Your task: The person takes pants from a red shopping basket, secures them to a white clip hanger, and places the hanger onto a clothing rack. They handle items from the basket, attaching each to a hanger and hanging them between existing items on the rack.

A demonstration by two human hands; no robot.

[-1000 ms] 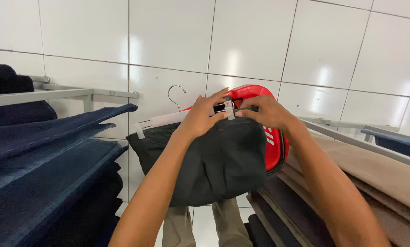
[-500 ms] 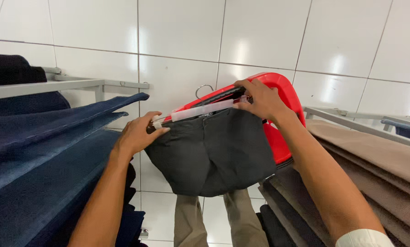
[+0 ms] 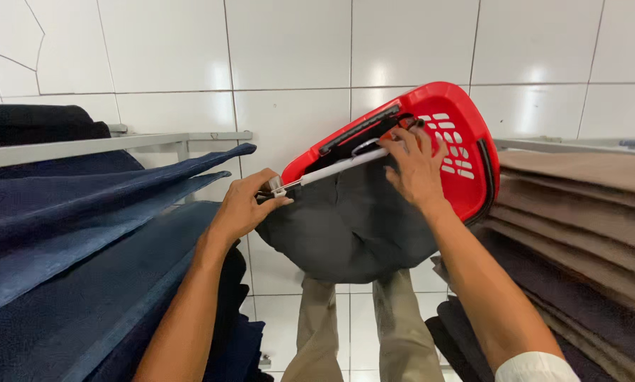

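Left hand (image 3: 243,206) is pinched on the clip end of a white plastic hanger (image 3: 332,170) with dark grey folded trousers (image 3: 346,223), right hand (image 3: 416,166) fingers clamped near the other end, right against a red plastic basket (image 3: 466,141), between racks of navy (image 3: 84,233) and brown fabric (image 3: 579,205)

Glossy white square-tiled wall (image 3: 296,49) with thin grey grout lines and soft reflected highlights fills the rear. Left: grey metal rail (image 3: 112,143) carrying hanging dark navy fabric garments (image 3: 84,233). Right: a second rail bearing draped brown and taupe fabric garments (image 3: 579,205). Below, white tiled floor (image 3: 278,318).
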